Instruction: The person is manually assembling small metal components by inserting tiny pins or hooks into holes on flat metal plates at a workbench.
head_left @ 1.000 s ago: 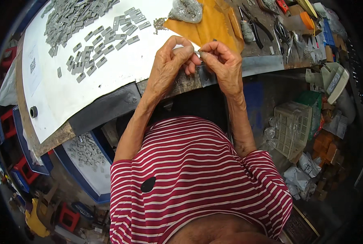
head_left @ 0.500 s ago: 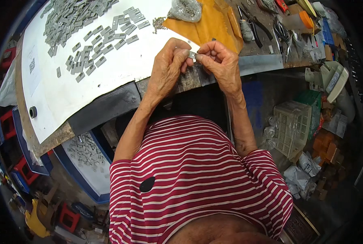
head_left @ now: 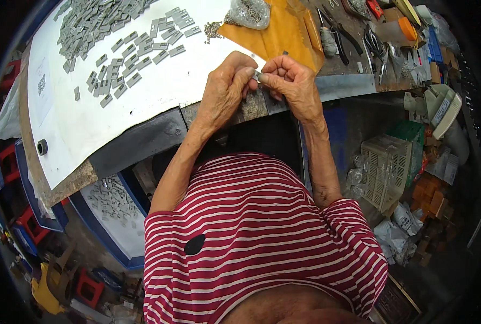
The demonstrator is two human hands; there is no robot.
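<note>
Pinching a small grey metal piece [head_left: 257, 75] between my two hands, I hold it just above the near edge of the bench. My left hand [head_left: 227, 89] curls in on it from nine o'clock, fingers bent and closed on its end; my right hand [head_left: 293, 86] meets it from three o'clock, fingertips pressed tight on the other end. The piece is flat and mostly hidden by my fingers, so I cannot tell its full shape.

At eleven o'clock from my hands lies a smooth white sheet [head_left: 89, 124] covering the bench, and on it a scatter of flat grey rectangular tabs [head_left: 127, 59], dull and matte, thickening into a heap at the far end. At twelve o'clock sits a tan paper envelope [head_left: 283, 32] with a clear bag of small metal bits [head_left: 249, 12] on it. Below, at seven o'clock, a blue-rimmed tray [head_left: 111, 208] holds more grey tabs.
</note>
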